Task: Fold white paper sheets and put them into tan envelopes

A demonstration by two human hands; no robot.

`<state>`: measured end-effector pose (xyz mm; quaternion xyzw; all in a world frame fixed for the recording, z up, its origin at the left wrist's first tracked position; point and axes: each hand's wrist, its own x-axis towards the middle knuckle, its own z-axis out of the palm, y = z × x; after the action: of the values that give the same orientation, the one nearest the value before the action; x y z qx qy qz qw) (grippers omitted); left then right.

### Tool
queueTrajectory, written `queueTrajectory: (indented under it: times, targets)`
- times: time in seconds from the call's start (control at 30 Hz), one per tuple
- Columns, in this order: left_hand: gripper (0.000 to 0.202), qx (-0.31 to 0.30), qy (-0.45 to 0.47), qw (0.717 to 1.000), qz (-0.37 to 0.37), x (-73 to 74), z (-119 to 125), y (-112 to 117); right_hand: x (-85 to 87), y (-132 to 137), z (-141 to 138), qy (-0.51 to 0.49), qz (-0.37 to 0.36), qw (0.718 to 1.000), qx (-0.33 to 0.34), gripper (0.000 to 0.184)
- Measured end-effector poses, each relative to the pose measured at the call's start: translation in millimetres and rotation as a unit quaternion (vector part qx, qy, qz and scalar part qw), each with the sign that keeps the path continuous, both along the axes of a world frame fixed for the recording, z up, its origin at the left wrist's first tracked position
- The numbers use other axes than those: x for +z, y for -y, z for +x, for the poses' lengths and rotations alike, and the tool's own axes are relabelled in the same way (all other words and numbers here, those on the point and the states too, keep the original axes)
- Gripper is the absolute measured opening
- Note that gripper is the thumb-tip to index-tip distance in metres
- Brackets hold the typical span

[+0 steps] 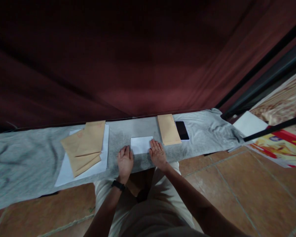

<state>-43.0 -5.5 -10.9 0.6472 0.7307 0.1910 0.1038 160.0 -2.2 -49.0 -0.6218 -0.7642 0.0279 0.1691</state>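
Note:
A folded-looking white sheet of paper [141, 145] lies flat on the grey cloth in front of me. My right hand [158, 154] rests palm down over its right edge, fingers stretched out. At the lower left corner of the sheet is my left hand [125, 162], resting on its side with the fingers loosely bent and nothing visible in them. To the right lies a brown envelope [169, 129], with a dark-screened phone [182, 130] beside it. On the left, several brown envelopes [91, 140] overlap on larger white sheets [64, 174].
The long narrow surface is covered by a rumpled grey cloth [34, 164]. Behind it hangs a dark red curtain [143, 72]. Dark metal bars [263, 84] and a colourful red and yellow box [283, 146] stand at the right. Below is a tiled floor [236, 184].

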Motion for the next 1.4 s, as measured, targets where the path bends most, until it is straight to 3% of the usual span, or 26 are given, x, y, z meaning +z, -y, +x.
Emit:
queueTrajectory:
  times: [0.1, 0.23, 0.4, 0.57, 0.67, 0.73, 0.8, 0.87, 0.93, 1.03, 1.1, 1.17, 1.27, 1.4]
  targets:
    - [0.043, 0.051, 0.094, 0.993, -0.040, 8.9, 5.7, -11.8, 0.4, 0.4, -0.2, 0.001, 0.003, 1.000, 0.000, 0.053]
    - [0.031, 0.110, 0.246, 0.958, -0.100, 14.5, 8.1, -29.7, 3.2, 0.2, -0.4, 0.004, 0.002, 1.000, -0.001, 0.053]
    - [0.025, 0.133, 0.324, 0.931, -0.109, 11.3, 7.5, -44.7, 4.0, -0.6, -1.9, -0.002, 0.008, 1.000, -0.005, 0.051]
    - [0.021, 0.155, 0.429, 0.884, -0.102, 13.2, 9.7, -41.4, 5.3, 4.4, 4.4, -0.021, 0.031, 0.999, 0.028, 0.055]
    - [0.031, 0.151, 0.495, 0.850, -0.096, 23.8, 12.0, -33.8, 13.2, 8.4, 8.3, -0.075, 0.026, 0.992, 0.099, 0.060]
    - [0.039, 0.137, 0.530, 0.832, -0.088, 35.1, 14.3, -30.2, 21.7, 7.7, 6.2, -0.155, 0.004, 0.982, 0.110, 0.052]
    - [0.046, 0.105, 0.563, 0.815, -0.081, 47.3, 17.3, -27.8, 31.4, 2.9, -1.0, -0.300, -0.032, 0.950, 0.077, 0.042]
    - [0.053, 0.078, 0.610, 0.784, -0.080, 56.5, 20.2, -25.6, 40.8, -4.6, -12.4, -0.477, -0.073, 0.876, 0.021, 0.036]
    - [0.054, 0.095, 0.651, 0.750, -0.075, 59.0, 22.5, -22.5, 48.8, -11.3, -26.5, -0.595, -0.098, 0.797, -0.029, 0.037]
    - [0.046, 0.150, 0.669, 0.723, -0.083, 49.0, 25.3, -16.7, 55.9, -13.4, -48.6, -0.676, -0.128, 0.724, -0.050, 0.049]
    - [0.040, 0.148, 0.671, 0.719, -0.111, 37.0, 27.1, -14.1, 56.4, -8.7, -61.1, -0.737, -0.165, 0.653, -0.050, 0.050]
    - [0.036, 0.136, 0.669, 0.721, -0.121, 25.8, 27.3, -13.3, 53.0, -1.6, -68.6, -0.769, -0.189, 0.607, -0.065, 0.044]
    - [0.036, 0.131, 0.646, 0.746, -0.096, 15.8, 19.5, -15.1, 43.0, 6.3, -65.3, -0.759, -0.185, 0.617, -0.098, 0.035]
    - [0.039, 0.091, 0.573, 0.810, -0.082, 11.9, -5.6, -21.2, 28.1, 5.7, -37.2, -0.715, -0.146, 0.669, -0.142, 0.038]
